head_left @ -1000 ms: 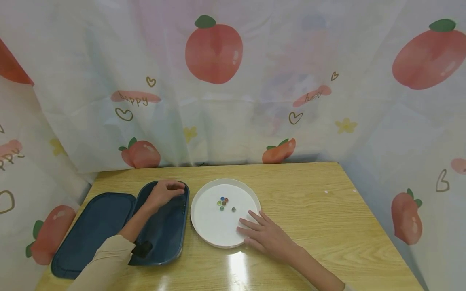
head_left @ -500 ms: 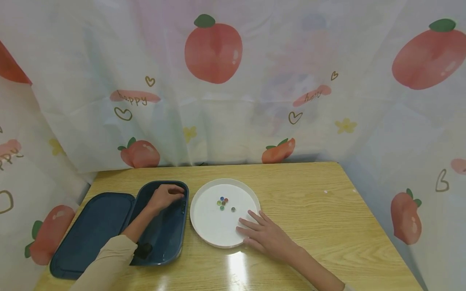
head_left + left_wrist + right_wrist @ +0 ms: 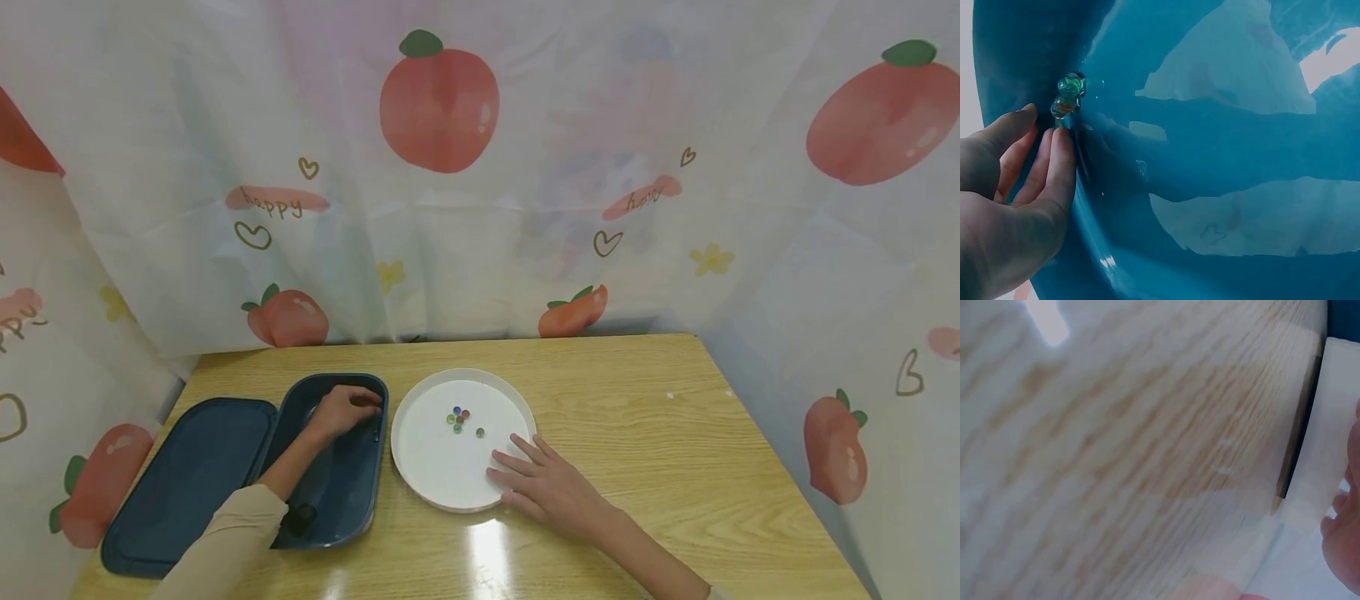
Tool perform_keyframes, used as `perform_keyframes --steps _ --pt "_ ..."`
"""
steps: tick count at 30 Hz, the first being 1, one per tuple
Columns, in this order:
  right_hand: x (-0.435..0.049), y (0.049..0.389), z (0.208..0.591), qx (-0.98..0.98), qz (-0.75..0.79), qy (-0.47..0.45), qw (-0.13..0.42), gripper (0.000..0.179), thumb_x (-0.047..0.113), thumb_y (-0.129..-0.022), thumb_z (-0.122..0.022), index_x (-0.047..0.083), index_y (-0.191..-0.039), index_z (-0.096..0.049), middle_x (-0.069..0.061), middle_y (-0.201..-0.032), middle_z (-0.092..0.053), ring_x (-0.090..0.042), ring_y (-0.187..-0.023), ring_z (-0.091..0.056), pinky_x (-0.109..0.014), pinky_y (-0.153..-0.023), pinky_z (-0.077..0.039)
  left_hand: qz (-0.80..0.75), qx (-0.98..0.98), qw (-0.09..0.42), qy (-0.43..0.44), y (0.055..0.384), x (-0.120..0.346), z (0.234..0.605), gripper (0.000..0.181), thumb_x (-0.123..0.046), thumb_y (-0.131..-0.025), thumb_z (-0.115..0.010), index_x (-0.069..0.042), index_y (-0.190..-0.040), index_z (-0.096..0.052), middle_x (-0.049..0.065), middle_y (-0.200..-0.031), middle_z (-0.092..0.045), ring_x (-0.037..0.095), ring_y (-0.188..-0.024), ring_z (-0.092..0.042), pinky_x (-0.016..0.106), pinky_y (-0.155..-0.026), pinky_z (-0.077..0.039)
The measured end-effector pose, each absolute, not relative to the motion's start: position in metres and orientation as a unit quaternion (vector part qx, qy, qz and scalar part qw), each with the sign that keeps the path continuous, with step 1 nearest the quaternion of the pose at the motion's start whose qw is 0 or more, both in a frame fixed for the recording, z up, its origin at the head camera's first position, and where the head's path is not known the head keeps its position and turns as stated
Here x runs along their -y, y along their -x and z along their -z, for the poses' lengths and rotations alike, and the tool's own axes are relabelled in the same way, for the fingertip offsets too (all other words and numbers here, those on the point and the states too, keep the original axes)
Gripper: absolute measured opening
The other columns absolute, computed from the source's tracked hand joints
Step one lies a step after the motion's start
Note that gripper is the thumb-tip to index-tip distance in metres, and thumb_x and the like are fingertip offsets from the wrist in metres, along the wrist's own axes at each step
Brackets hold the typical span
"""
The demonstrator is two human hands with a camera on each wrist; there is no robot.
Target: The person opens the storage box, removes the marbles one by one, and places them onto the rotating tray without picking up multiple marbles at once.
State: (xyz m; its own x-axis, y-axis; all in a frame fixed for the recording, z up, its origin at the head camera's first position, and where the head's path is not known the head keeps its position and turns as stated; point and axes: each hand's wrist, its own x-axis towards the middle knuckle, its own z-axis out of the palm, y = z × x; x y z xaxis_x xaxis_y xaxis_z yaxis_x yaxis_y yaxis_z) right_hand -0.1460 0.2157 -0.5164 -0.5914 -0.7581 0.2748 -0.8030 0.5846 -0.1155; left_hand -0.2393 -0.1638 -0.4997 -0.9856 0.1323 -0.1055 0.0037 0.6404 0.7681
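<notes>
My left hand (image 3: 341, 412) reaches into the dark blue box (image 3: 330, 537), close to its right wall. In the left wrist view, two glass marbles touch each other there, a green one (image 3: 1071, 84) and an orange-streaked one (image 3: 1062, 107). Thumb and fingertips stand apart just short of them, with nothing seen between. Spread fingers of my right hand (image 3: 558, 492) lie over the near right rim of a round white plate (image 3: 450, 479). Several coloured marbles (image 3: 460, 419) rest on that plate, most in a cluster and one (image 3: 480, 432) a little to the right.
The box's lid (image 3: 191, 483), or matching tray, lies flat left of the box. A small dark shape (image 3: 300, 518) shows at the box's near end. Behind the wooden table (image 3: 637, 417) hangs a white curtain (image 3: 480, 250) printed with fruit.
My left hand has shifted slightly toward the near side along the box's right wall, toward the marbles there. My right hand and the plate have stayed put.
</notes>
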Motion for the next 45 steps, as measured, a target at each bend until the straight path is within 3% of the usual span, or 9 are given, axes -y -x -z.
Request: perform_keyframes --steps 18,28,34,45 --pt "-0.216 0.145 0.516 0.89 -0.114 -0.435 0.079 0.038 0.038 -0.105 -0.051 0.022 -0.138 -0.063 0.001 -0.146 -0.052 -0.033 -0.142 -0.037 -0.056 -0.112 -0.028 -0.408 -0.909 0.07 -0.043 0.238 0.159 0.502 0.011 -0.005 -0.087 -0.072 0.0 -0.095 -0.077 0.006 -0.085 -0.073 0.019 -0.08 -0.067 0.035 -0.07 -0.053" --pt "-0.216 0.145 0.517 0.892 -0.111 -0.431 0.075 0.038 0.037 -0.105 -0.051 0.023 -0.138 -0.063 0.002 -0.147 -0.051 -0.032 -0.142 -0.036 -0.055 -0.113 -0.027 -0.395 -0.915 0.075 -0.034 0.235 0.158 0.499 0.011 -0.007 -0.087 -0.074 0.0 -0.093 -0.078 0.01 -0.092 -0.074 0.024 -0.086 -0.068 0.04 -0.074 -0.055" --pt "-0.216 0.145 0.517 0.892 -0.112 -0.431 0.076 0.038 0.037 -0.105 -0.051 0.023 -0.138 -0.063 0.002 -0.147 -0.051 -0.032 -0.143 -0.035 -0.055 -0.113 -0.027 -0.39 -0.917 0.075 -0.036 0.235 0.158 0.499 0.01 -0.006 -0.086 -0.072 0.0 -0.091 -0.079 0.008 -0.089 -0.074 0.02 -0.081 -0.067 0.039 -0.072 -0.055" --pt "-0.216 0.145 0.517 0.89 -0.115 -0.433 0.082 0.038 0.037 -0.105 -0.052 0.023 -0.138 -0.063 0.001 -0.147 -0.052 -0.032 -0.142 -0.036 -0.056 -0.112 -0.028 -0.381 -0.923 0.036 -0.027 0.234 0.16 0.486 0.011 -0.01 -0.089 -0.072 -0.002 -0.093 -0.08 0.008 -0.087 -0.073 0.02 -0.076 -0.067 0.039 -0.069 -0.055"
